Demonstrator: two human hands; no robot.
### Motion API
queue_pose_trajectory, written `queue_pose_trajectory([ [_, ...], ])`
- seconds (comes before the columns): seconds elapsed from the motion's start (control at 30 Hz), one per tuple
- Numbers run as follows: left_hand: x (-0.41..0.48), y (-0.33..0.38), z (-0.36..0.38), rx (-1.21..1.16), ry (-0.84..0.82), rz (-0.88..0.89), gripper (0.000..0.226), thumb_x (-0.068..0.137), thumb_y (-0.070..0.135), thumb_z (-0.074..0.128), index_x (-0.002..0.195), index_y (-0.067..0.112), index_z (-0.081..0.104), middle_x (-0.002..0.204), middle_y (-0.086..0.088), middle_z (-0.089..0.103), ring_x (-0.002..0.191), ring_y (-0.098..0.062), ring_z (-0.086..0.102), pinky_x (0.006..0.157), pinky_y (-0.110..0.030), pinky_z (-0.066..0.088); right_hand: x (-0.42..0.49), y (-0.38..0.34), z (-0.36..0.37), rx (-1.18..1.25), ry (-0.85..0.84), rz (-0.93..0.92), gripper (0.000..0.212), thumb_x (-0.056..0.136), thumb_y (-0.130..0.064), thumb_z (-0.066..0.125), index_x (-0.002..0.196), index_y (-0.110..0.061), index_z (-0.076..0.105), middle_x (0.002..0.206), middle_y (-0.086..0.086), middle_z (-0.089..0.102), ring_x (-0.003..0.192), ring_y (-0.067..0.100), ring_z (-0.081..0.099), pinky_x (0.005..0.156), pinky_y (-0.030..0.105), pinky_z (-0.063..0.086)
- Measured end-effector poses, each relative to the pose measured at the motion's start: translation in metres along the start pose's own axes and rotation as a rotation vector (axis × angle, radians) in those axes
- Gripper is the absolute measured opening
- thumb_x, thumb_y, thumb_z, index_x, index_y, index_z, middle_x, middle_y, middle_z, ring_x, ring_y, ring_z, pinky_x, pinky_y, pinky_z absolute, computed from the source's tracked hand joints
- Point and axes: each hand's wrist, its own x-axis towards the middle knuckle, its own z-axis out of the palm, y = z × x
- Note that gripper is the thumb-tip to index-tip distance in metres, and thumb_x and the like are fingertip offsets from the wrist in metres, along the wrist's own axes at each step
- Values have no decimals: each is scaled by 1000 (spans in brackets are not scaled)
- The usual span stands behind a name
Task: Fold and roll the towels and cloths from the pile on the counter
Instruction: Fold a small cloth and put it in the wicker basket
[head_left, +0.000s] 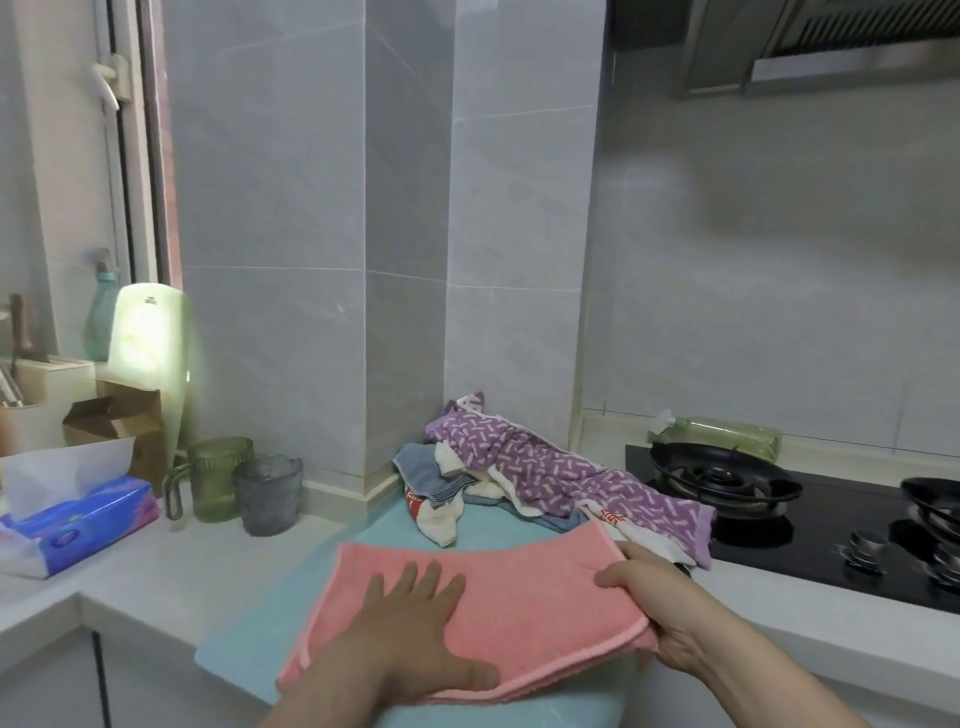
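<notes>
Left hand (415, 629) flat (right hand (660, 608) pinching)

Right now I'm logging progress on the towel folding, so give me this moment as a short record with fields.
surface: light blue mat on the white counter
towel in work: pink towel, folded over, lying on the mat
left hand: pressed flat on the pink towel
right hand: gripping the towel's right edge
pile: unfolded, behind the pink towel, purple patterned cloth on top
rolled items: none visible
</notes>
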Motion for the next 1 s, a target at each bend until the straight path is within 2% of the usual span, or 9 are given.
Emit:
queue_pose_trajectory([
  [0.27, -7, 1, 1, -39, 68, -11, 116, 62, 94, 38, 153, 38, -7, 162, 4, -10, 150, -21, -7, 118, -54, -7, 8, -22, 19, 153, -122, 8, 28, 87, -1, 52, 114, -6, 49, 99, 25, 54, 69, 35, 60, 51, 37, 51],
  [0.37, -22, 5, -2, -403, 406, 5, 86, 76, 72, 53, 149, 37, 27, 154, 17, 27, 142, -7, 24, 120, -35, 16, 8, -43, 37, 41, -144, -70, 27, 86, 1, 53, 112, -6, 53, 91, 22, 54, 62, 30, 58, 47, 32, 49],
  [0.47, -37, -1, -14, -760, 771, 27, 16, 91, 44, 55, 106, 41, 59, 109, 26, 60, 105, 9, 51, 98, -25, 42, 11, -60, 67, -55, -169, -156, 27, 84, 3, 55, 111, -1, 59, 81, 18, 55, 60, 25, 57, 53, 32, 46],
  [0.5, -42, -5, -19, -819, 830, 20, 7, 93, 35, 56, 92, 40, 60, 95, 22, 63, 96, 9, 54, 86, -18, 43, 12, -62, 81, -86, -182, -175, 28, 84, 3, 56, 111, -1, 58, 76, 16, 54, 56, 23, 56, 52, 31, 45],
  [0.53, -46, -9, -23, -835, 882, 11, 15, 95, 29, 57, 85, 41, 59, 88, 20, 64, 94, 9, 54, 78, -12, 41, 13, -61, 94, -118, -192, -184, 29, 84, 2, 56, 112, -3, 57, 74, 15, 54, 54, 21, 55, 51, 30, 44],
  [0.6, -52, -20, -26, -816, 959, -7, 16, 95, 31, 56, 81, 38, 60, 85, 17, 65, 90, 5, 56, 73, -10, 40, 17, -53, 121, -199, -213, -201, 33, 80, 0, 58, 111, -7, 55, 77, 14, 54, 56, 19, 53, 49, 27, 41],
  [0.77, -50, -46, -12, -968, 947, -163, 30, 96, 18, 54, 69, 14, 64, 70, -3, 65, 73, -19, 60, 71, -40, 47, 21, -20, 170, -379, -254, -157, 42, 71, -9, 58, 110, -12, 45, 67, 8, 47, 39, 15, 41, 39, 21, 29],
  [0.87, -49, -59, -5, -944, 860, -213, 29, 96, 19, 52, 70, 10, 64, 70, -6, 66, 71, -24, 60, 70, -40, 48, 20, -4, 179, -475, -276, -152, 52, 75, -14, 62, 122, -21, 42, 87, 8, 59, 48, 12, 51, 42, 19, 38],
  [1.0, -44, -65, 2, -974, 698, -204, 30, 94, 24, 51, 76, 2, 62, 74, -12, 66, 76, -32, 62, 75, -47, 50, 13, -2, 166, -334, -490, -71, 26, 75, -16, 65, 95, -18, 50, 76, 7, 58, 56, 16, 55, 50, 27, 48],
])
